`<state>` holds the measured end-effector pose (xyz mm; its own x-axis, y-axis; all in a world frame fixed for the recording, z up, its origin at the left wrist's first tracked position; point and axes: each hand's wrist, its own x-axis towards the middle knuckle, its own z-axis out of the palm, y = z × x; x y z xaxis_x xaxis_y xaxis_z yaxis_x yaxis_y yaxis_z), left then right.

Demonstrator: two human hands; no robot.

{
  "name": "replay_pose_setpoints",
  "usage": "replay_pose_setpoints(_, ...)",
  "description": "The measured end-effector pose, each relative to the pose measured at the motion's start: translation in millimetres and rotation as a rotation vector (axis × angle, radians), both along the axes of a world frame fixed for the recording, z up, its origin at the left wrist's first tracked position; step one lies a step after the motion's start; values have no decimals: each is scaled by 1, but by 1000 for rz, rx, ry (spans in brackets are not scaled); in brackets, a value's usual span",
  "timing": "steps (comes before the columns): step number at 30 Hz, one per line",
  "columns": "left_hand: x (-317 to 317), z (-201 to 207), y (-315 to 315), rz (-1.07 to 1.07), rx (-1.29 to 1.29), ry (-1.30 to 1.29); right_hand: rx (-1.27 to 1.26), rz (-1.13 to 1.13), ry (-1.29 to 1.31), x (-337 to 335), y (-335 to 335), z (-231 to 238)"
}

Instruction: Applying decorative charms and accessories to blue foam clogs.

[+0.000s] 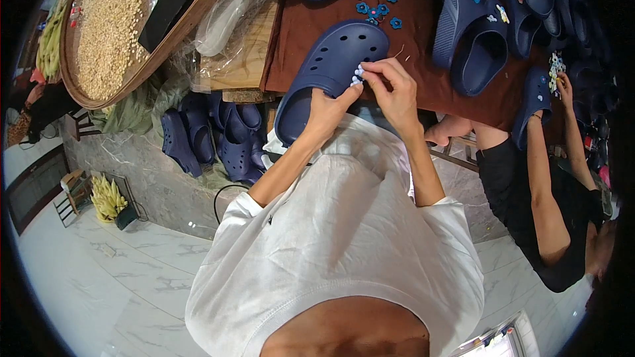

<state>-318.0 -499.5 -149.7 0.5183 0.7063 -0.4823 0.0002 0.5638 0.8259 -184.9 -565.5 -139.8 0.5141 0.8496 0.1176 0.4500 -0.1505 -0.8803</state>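
Note:
A navy clog (pixel 340 46) with holes in its upper is tilted at the table's front edge. My left hand (pixel 325 114) grips it near the foot opening, some fingers hidden inside and the thumb outside. Fingertips of my right hand (pixel 397 89) are pinched together at the clog's right side, touching small white and pale blue shoe charms (pixel 358 74). Whether those charms sit in the holes or between the fingers is partly hidden. Just beyond the clog, several blue flower charms (pixel 378 11) lie on the brown cloth (pixel 413 46).
More navy clogs (pixel 479 59) cover the table's right side; others (pixel 238 142) are stacked below at left. A round tray (pixel 99 100) of pale grains stands far left, beside a plastic-wrapped shoe form (pixel 231 16). At right, another person's hand (pixel 563 87) works near a clog (pixel 533 102).

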Motion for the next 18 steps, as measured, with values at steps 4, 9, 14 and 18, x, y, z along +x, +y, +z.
replay_pose_setpoints(4,-10,0,0,-102,-21,-43,51,-26,45,-8,-7,-9)
replay_pose_setpoints(9,-16,-11,-1,-73,-156,-144,74,-59,92,-5,-9,-15)
replay_pose_setpoints(14,-29,-15,5,-49,-262,-265,54,-69,67,8,-8,-12)
replay_pose_setpoints(18,-36,-28,7,-91,-322,-368,69,-220,-197,45,9,-35)
